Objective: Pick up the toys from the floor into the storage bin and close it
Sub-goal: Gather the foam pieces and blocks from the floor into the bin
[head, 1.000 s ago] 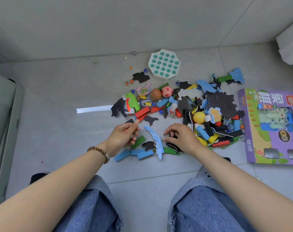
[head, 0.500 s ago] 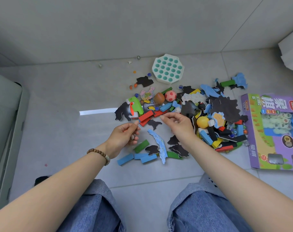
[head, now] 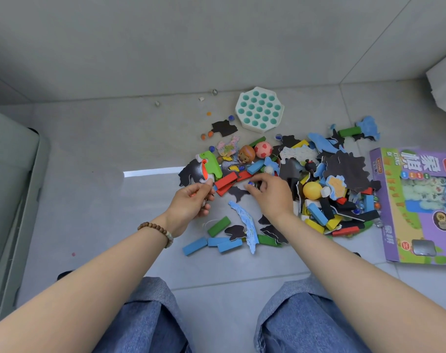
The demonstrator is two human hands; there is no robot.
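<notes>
Dozens of loose toys [head: 344,169], among them wooden blocks, foam cut-outs and marbles, lie heaped on the grey tiled floor [head: 102,220]. The left hand [head: 191,202] clenches small pieces [head: 192,195], and the right hand [head: 270,194] pinches a blue glass marble [head: 249,184]. Bare floor separates the heap from the grey plastic storage bin [head: 18,174] at the frame's left edge.

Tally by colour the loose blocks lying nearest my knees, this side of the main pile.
blue blocks: 3
green blocks: 2
Total: 5
</notes>
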